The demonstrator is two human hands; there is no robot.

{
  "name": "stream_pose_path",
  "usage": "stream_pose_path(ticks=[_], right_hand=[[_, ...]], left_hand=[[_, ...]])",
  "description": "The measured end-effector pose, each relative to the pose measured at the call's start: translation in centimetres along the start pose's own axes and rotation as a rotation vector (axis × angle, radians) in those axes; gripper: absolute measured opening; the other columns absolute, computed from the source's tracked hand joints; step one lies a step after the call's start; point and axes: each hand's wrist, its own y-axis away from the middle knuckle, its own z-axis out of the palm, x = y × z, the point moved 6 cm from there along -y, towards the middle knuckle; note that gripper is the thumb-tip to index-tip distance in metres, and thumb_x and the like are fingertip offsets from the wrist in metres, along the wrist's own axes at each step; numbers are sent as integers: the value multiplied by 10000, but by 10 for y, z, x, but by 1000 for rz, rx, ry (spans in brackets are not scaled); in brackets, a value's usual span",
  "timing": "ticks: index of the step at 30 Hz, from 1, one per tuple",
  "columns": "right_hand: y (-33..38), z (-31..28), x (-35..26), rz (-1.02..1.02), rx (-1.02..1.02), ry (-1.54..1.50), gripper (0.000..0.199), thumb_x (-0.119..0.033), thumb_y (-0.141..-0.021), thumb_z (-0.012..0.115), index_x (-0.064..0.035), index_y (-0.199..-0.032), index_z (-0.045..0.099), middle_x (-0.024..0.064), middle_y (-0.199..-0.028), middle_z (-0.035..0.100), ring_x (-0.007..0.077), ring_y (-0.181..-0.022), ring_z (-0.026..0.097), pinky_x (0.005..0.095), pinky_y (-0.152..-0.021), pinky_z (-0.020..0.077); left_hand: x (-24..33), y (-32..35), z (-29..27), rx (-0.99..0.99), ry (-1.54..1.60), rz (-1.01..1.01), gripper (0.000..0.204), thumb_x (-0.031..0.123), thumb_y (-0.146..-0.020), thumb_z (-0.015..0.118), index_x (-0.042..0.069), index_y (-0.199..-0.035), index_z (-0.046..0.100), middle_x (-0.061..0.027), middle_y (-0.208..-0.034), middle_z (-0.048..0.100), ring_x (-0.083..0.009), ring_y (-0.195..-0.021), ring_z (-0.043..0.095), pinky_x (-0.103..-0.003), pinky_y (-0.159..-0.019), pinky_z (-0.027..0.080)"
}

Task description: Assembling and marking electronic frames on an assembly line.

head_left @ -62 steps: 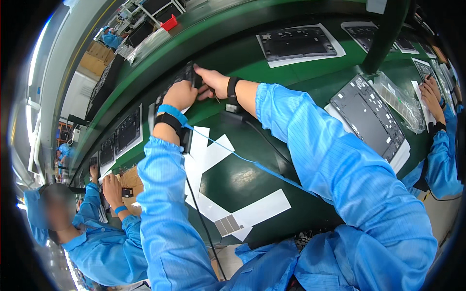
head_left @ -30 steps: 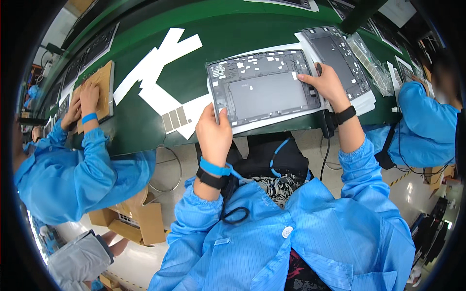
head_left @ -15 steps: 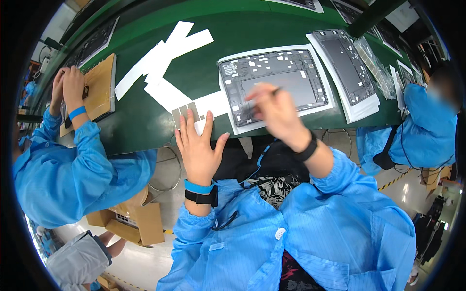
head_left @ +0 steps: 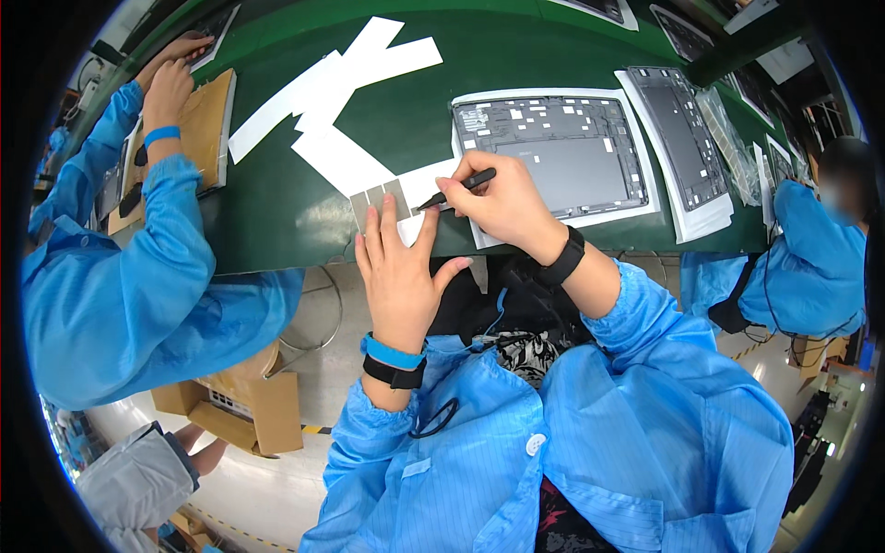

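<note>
Left hand (head_left: 401, 286) spread over the grey patch sheet (head_left: 396, 195), right hand (head_left: 512, 205) pinching a black fine-tipped tool (head_left: 480, 177)!
We find the sheet at the white strips' (head_left: 339, 164) near end; it looks light, thin and bendable, so we'd take a corner. Our green bench (head_left: 267, 226) bears a dark tablet housing (head_left: 558, 175) alongside; a cardboard box (head_left: 286, 415) sits on pale floor (head_left: 267, 498).

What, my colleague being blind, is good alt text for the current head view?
A person's right grip holds a black pen-like tool, its tip beside the spread left grip, whose fingers partly cover grey rectangles. A dark flat panel lies to the right on white sheeting.
</note>
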Motion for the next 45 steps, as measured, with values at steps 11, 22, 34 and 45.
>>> stream_pose_path(ticks=[11,22,34,45], right_hand=[[1,-1,-5,-110,51,80,280,-218,-849,729,43,-806,637,139,-687,699,196,-658,716,295,-602,547],[0,-45,0,-32,283,-415,203,-106,-914,616,53,-1031,664,106,-705,681,124,-567,654,226,-498,499],[-21,-77,37,39,282,-333,203,-165,-912,674,16,-1004,669,61,-736,667,113,-645,654,217,-557,484],[-20,-74,37,2,329,-295,173,-133,-911,667,38,-933,656,51,-719,651,110,-627,642,246,-605,525]], left_hand=[[5,1,2,-47,-90,29,774,624,-773,647,271,-1440,479,-267,-1507,309,-487,-1392,273,-615,-1096,264],[11,-1,0,-31,-58,5,701,583,-800,658,258,-1405,518,-271,-1494,323,-492,-1392,268,-633,-1091,255],[41,-66,9,115,174,37,378,217,-865,683,-20,-1132,560,-225,-1254,516,-398,-1172,500,-501,-967,408],[43,-70,10,115,142,42,374,199,-864,676,-17,-1147,562,-217,-1258,515,-395,-1179,489,-490,-966,407]])
